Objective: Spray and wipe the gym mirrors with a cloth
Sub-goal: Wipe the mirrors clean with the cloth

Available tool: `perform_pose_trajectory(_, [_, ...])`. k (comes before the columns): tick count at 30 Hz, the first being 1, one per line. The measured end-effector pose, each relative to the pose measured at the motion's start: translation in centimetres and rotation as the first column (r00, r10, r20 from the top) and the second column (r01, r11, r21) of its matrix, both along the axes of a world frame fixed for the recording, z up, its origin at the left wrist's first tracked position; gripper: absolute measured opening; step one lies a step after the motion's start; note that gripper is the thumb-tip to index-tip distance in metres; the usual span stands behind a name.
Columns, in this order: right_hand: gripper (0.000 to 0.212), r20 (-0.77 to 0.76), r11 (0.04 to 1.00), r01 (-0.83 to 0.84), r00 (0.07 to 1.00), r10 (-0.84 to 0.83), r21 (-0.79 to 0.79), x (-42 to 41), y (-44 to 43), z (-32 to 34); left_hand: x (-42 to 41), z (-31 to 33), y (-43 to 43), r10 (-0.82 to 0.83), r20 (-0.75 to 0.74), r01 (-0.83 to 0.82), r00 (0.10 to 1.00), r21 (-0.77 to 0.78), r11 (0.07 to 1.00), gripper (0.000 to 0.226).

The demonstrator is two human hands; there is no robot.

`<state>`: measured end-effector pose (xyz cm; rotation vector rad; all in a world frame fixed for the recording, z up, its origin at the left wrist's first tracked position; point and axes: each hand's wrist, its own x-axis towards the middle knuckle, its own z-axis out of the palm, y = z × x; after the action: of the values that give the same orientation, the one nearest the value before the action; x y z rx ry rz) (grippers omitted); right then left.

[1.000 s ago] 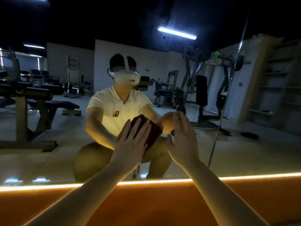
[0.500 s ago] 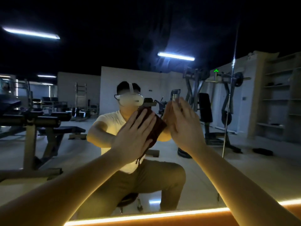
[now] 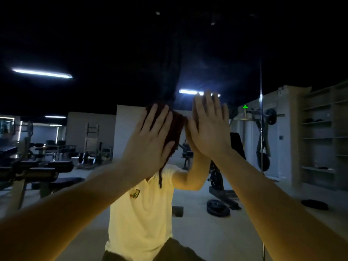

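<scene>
Wipe step in hand: left hand (image 3: 150, 140), fingers spread flat, presses the dark red cloth (image 3: 176, 125) against the mirror (image 3: 282, 53) at centre, while the right hand (image 3: 209, 127), fingers straight, holds nothing and seemingly braces just right of it; the next move probably calls for steady pressure swept across unwiped areas.

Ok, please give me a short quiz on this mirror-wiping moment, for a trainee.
1. True or false: the left hand presses the cloth against the mirror with straight fingers.
2. The right hand is: A) gripping a spray bottle; B) open, holding nothing; C) pinching the cloth.
3. What colour is the cloth?
Key: 1 true; 2 B; 3 dark red.
</scene>
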<state>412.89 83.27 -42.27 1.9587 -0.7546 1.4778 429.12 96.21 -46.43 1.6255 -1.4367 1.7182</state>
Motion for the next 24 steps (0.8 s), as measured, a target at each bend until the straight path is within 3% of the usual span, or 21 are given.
perform_pose_trajectory(3, [0.068,0.031,0.999,-0.014,0.999,0.015,-0.039,0.5,-1.2,-0.6,2.0,1.9,1.3,0.078,0.139,-0.080,0.987,0.010,0.997,0.074])
perform_pose_trajectory(7, [0.069,0.063,0.995,-0.024,0.998,0.030,-0.101,0.9,-1.9,-0.7,2.4,10.0,1.6,0.136,-0.062,-0.145,0.989,-0.157,0.977,0.072])
perform_pose_trajectory(10, [0.069,0.062,0.994,-0.011,0.998,0.018,-0.112,0.9,-2.2,-0.7,1.0,14.6,0.5,0.027,-0.221,-0.087,0.975,-0.266,0.960,0.071])
perform_pose_trajectory(12, [0.069,0.060,0.994,-0.009,0.998,0.015,-0.107,0.9,-2.3,-0.7,-0.7,14.0,-1.3,-0.025,-0.249,-0.060,0.968,-0.329,0.943,0.070])
perform_pose_trajectory(16, [0.070,0.062,0.995,-0.036,0.997,0.042,-0.097,0.9,-2.1,-0.6,-2.0,8.0,-2.8,0.001,0.017,0.001,1.000,-0.146,0.989,0.064])
perform_pose_trajectory(19, [0.070,0.068,0.993,-0.055,0.996,0.062,-0.102,0.8,-2.2,-0.8,-0.4,8.7,-1.0,0.072,0.183,-0.076,0.980,0.015,0.997,0.061])
perform_pose_trajectory(21, [0.070,0.070,0.992,-0.053,0.996,0.061,-0.115,0.9,-2.4,-0.8,0.7,12.0,0.2,0.151,0.186,-0.154,0.971,0.003,0.988,0.060])
perform_pose_trajectory(24, [0.070,0.067,0.994,-0.039,0.997,0.046,-0.102,1.0,-2.3,-0.7,1.0,18.1,1.7,0.116,-0.030,-0.119,0.993,-0.125,0.985,0.061])
